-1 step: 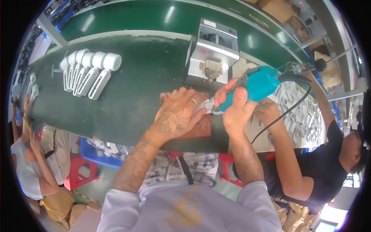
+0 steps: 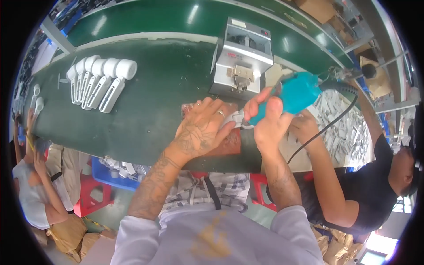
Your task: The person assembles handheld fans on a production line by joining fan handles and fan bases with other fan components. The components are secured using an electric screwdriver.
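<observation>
My right hand (image 2: 271, 117) is wrapped round the body of a teal electric screwdriver (image 2: 298, 92), tilted with its tip end toward my left hand. A dark cable runs from its rear end. My left hand (image 2: 201, 126) lies closed over a white plastic part (image 2: 234, 119) on a reddish mat (image 2: 227, 148); its fingers and palm hide most of the part. The tip of the screwdriver meets the part beside my left thumb, but the contact point is hidden. Farther left, several white round-headed plastic handles (image 2: 108, 81) lie side by side in a row.
A silver-grey machine (image 2: 243, 57) stands just beyond my hands. To the right, a co-worker's hand (image 2: 304, 130) is close to my right hand, near a heap of white parts (image 2: 344, 126). A blue bin (image 2: 112, 176) of white parts sits below the bench's (image 2: 154, 128) left edge.
The whole view shifts very slightly. Both hands keep their grip and place, with the screwdriver still at the white part.
</observation>
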A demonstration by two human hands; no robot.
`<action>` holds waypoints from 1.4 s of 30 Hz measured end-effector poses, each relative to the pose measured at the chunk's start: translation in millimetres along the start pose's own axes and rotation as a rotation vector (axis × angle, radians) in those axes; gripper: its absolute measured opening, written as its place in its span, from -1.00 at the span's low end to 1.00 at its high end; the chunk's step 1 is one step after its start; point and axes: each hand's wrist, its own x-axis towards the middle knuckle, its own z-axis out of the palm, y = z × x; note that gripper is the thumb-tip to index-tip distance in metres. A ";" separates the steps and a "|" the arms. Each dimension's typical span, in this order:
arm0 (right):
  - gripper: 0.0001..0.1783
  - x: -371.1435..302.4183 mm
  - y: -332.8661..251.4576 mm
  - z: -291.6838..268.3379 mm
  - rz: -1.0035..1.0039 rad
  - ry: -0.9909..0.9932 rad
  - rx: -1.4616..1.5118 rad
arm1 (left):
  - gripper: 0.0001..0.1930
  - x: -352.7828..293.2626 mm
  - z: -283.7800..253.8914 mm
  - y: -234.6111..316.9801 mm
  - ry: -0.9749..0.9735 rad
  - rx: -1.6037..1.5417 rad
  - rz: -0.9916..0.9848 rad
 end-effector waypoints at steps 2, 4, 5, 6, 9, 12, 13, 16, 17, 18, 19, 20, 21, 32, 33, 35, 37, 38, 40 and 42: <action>-0.47 0.7 -0.6 2.9 -0.026 -0.016 0.010 | -0.62 2.5 -4.1 1.3 0.010 0.028 0.003; -0.50 -1.4 5.8 3.9 -0.032 -0.027 0.024 | -0.63 0.9 -3.9 0.5 -0.009 0.014 0.000; -0.50 -1.6 8.2 3.8 -0.027 -0.018 0.027 | -0.63 0.5 -4.3 -0.8 -0.010 0.008 -0.003; -0.50 -2.6 10.6 3.7 -0.029 -0.054 0.000 | -0.63 -1.5 -3.2 -2.5 -0.021 0.009 -0.003; -0.53 1.5 0.0 -3.5 -0.069 -0.078 -0.049 | -0.65 8.4 -6.1 5.3 0.031 0.011 0.057; -0.60 4.5 -0.8 -10.6 0.020 0.000 -0.049 | -0.66 14.4 0.7 6.0 0.030 -0.017 0.044; -0.60 4.9 -1.3 -10.5 0.043 0.031 -0.107 | -0.67 13.9 6.2 1.5 0.049 -0.038 0.066; -0.56 12.7 -4.5 -13.3 -0.069 0.118 0.018 | -0.64 8.2 4.3 1.4 0.085 0.036 0.102; -0.81 19.1 -11.0 -20.0 -0.094 0.127 0.110 | -0.63 8.1 0.0 6.0 0.083 0.066 0.130; -0.80 29.7 -15.2 -24.4 -0.200 0.157 0.132 | -0.62 8.7 -2.8 12.3 0.082 0.064 0.154; -0.78 38.2 -14.6 -30.5 -0.202 0.212 0.057 | -0.62 6.4 -2.1 16.3 0.075 0.066 0.164; -0.76 48.6 -12.8 -36.3 -0.197 0.263 -0.003 | -0.64 4.5 -1.1 20.2 0.076 0.080 0.187; -0.70 57.7 -6.0 -48.6 -0.247 0.281 -0.140 | -0.66 4.4 1.5 24.8 0.077 0.097 0.209; -0.54 41.3 20.4 -64.0 -0.276 0.245 -0.342 | -0.58 0.7 15.1 26.8 0.071 0.149 0.189; -0.48 40.9 22.0 -64.5 -0.216 0.194 -0.345 | -0.57 2.2 13.7 27.5 0.070 0.165 0.220; -0.51 39.7 22.3 -60.7 -0.215 0.205 -0.313 | -0.57 3.1 9.7 25.0 0.052 0.197 0.233; -0.55 38.9 19.4 -57.6 -0.198 0.225 -0.276 | -0.58 3.2 11.3 23.1 0.051 0.193 0.222; -0.55 40.0 21.5 -59.1 -0.241 0.239 -0.287 | -0.58 3.1 11.3 21.6 0.055 0.188 0.214; -0.57 41.1 23.9 -63.5 -0.291 0.251 -0.297 | -0.60 4.6 14.4 22.1 0.035 0.144 0.212; -0.57 41.7 26.1 -60.0 -0.284 0.240 -0.286 | -0.62 1.6 10.3 16.9 0.058 0.152 0.222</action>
